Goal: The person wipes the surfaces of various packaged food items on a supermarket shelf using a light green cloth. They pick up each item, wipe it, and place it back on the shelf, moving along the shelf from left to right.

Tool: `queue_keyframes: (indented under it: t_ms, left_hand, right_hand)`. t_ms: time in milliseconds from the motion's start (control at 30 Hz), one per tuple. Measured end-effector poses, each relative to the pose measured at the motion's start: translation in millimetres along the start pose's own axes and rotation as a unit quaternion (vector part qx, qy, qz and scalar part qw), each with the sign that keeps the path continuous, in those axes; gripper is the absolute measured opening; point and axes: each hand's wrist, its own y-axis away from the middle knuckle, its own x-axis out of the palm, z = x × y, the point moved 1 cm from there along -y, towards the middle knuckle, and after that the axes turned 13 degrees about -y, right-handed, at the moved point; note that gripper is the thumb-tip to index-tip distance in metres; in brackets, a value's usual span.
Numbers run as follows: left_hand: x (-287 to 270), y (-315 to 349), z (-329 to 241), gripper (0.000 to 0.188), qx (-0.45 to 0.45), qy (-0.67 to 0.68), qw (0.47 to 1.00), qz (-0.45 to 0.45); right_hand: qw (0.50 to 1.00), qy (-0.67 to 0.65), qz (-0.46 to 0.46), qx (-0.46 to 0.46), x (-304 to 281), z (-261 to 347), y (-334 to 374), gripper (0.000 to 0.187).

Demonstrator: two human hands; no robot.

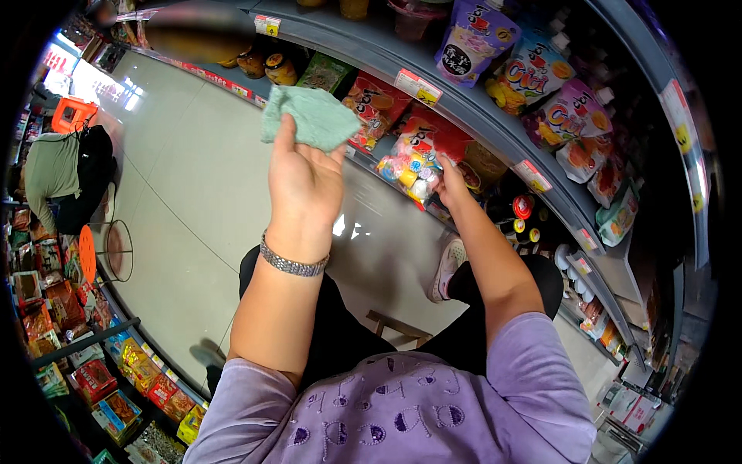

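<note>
My left hand point(308, 174) is raised palm up, with a folded pale green cloth point(313, 117) held between the thumb and the fingers, which are partly hidden behind it. A silver band is round that wrist. My right hand point(450, 185) grips the side of a plump bag of small colourful sweets or jelly cups point(413, 168), see-through below and red at the top. The bag is at the front of the low shelf, close to other red bags point(373, 108). Whether it rests on the shelf I cannot tell.
A higher shelf with a grey edge point(479, 116) carries spouted pouches point(478, 42). Jars point(280, 69) stand low at the far left of it; bottles point(523, 206) stand to the right. A wooden stool point(398, 329) shows between my legs. Another person point(66, 174) bends at the left shelves.
</note>
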Motion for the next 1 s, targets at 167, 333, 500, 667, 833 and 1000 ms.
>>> queue_keyframes:
  t_ms: [167, 333, 500, 667, 833, 1000]
  left_hand:
    - [4, 3, -11, 0.036, 0.112, -0.019, 0.994, 0.0]
    - [16, 16, -6, 0.038, 0.146, -0.084, 0.985, 0.038]
    - [22, 47, 16, 0.036, 0.241, -0.471, 0.829, 0.182]
    - [34, 87, 58, 0.062, 0.423, -0.719, 0.458, 0.308]
    - [34, 107, 72, 0.069, 0.443, -0.689, 0.444, 0.364]
    - [28, 104, 65, 0.062, 0.41, -0.695, 0.465, 0.364]
  right_hand:
    - [0.989, 0.08, 0.086, 0.085, 14, 14, 92, 0.032]
    - [0.981, 0.083, 0.136, 0.108, 36, 35, 186, 0.032]
    - [0.991, -0.02, 0.129, -0.015, 60, 63, 240, 0.033]
    - [0.976, -0.089, 0.143, -0.135, 66, 73, 244, 0.036]
    - [0.974, -0.125, 0.131, -0.136, 62, 91, 253, 0.039]
    - [0.968, -0.1, 0.128, -0.19, 56, 101, 260, 0.037]
